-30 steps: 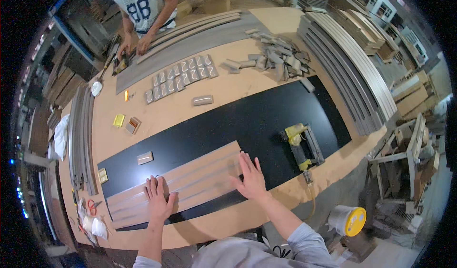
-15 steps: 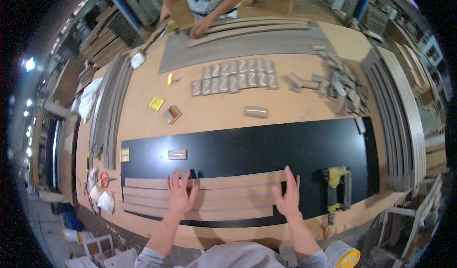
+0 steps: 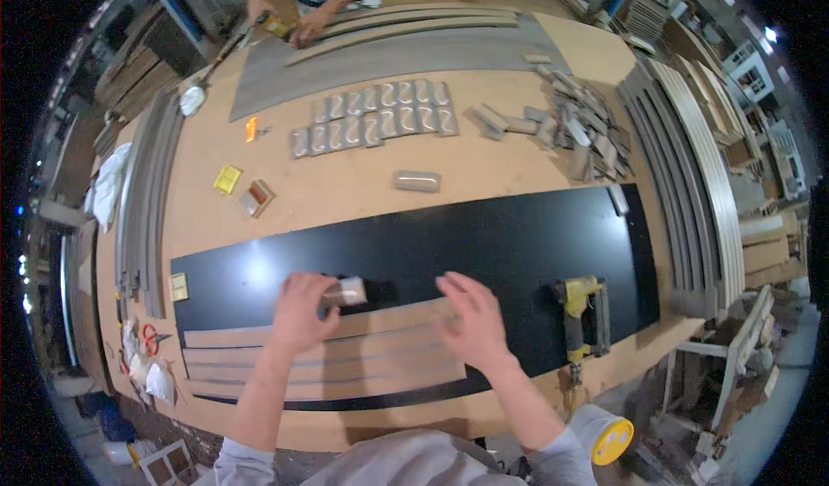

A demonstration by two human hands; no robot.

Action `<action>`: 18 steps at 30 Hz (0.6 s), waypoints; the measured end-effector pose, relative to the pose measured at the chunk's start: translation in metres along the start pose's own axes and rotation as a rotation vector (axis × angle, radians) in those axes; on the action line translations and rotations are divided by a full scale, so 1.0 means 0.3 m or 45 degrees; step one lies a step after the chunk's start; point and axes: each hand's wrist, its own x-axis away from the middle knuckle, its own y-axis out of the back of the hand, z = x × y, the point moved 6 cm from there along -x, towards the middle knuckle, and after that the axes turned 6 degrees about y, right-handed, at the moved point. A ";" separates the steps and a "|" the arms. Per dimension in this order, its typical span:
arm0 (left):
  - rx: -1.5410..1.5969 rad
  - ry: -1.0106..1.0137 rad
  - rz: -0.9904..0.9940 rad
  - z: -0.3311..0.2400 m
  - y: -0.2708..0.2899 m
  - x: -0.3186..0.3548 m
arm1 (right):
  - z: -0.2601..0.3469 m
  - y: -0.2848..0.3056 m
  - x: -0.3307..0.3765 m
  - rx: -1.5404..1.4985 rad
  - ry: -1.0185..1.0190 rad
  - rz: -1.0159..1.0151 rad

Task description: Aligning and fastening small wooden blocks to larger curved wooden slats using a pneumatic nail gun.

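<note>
Left hand (image 3: 302,311) now off the strips (image 3: 324,361), pinching small grey block (image 3: 347,292) at its 1 o'clock | right hand (image 3: 473,322) spread wide, empty | strips' long axis 9–3 o'clock.

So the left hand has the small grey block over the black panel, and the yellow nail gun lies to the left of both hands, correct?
Not quite. The head view shows the yellow nail gun lying to the right of both hands, on the black panel near its right end. The rest holds: the left hand has the small grey block over the black panel, and the right hand is beside it.
</note>
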 end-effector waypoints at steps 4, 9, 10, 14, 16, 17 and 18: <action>0.000 -0.347 0.048 -0.283 -0.055 0.000 | 0.057 -0.027 -0.023 -0.013 0.166 0.114; 0.044 -0.444 0.104 -0.371 -0.116 -0.043 | -0.013 -0.009 0.024 0.081 0.103 0.226; 0.066 -0.460 0.142 -0.388 -0.130 -0.046 | -0.028 0.005 0.036 0.040 0.052 0.179; 0.495 -0.082 -0.125 -0.421 -0.105 -0.064 | -0.070 0.061 0.078 0.035 0.037 0.027; 0.761 0.106 0.127 -0.363 -0.172 -0.067 | -0.076 0.103 0.087 0.057 0.016 -0.043; 1.019 0.304 0.373 -0.335 -0.228 -0.059 | -0.084 0.105 0.103 0.092 0.022 -0.084; 1.016 0.305 0.374 -0.339 -0.237 -0.057 | -0.080 0.111 0.104 0.089 0.020 -0.086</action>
